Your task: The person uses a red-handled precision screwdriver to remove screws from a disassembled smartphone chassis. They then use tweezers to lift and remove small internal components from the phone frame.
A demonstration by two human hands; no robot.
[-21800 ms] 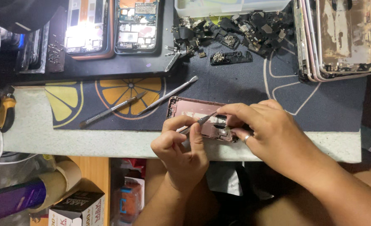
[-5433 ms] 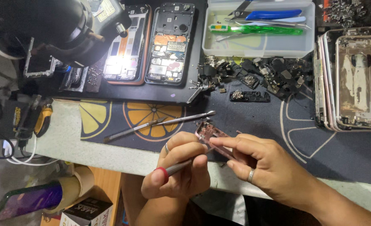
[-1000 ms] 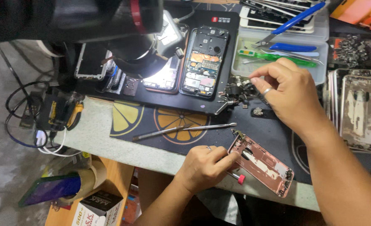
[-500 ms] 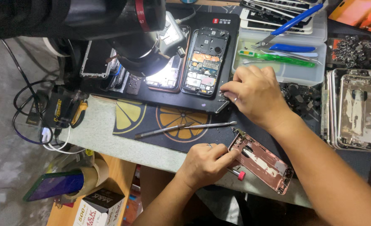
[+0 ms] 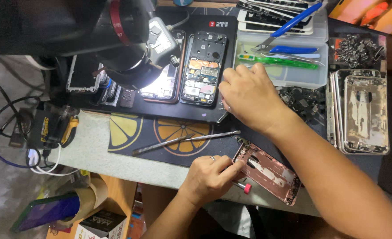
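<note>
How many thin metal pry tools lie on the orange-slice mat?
2: one long thin metal pry tool pointing left, one thin metal spudger pointing right, tips meeting mid-mat. Others may hide under the right hand.

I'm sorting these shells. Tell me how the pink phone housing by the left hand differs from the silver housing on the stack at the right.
The pink housing lies alone and slanted at the table's front edge; the silver housing sits straight on top of a stack. The left hand touches the pink housing, while no hand touches the silver housing. Both lie open side up, stripped metal back shells.
</note>
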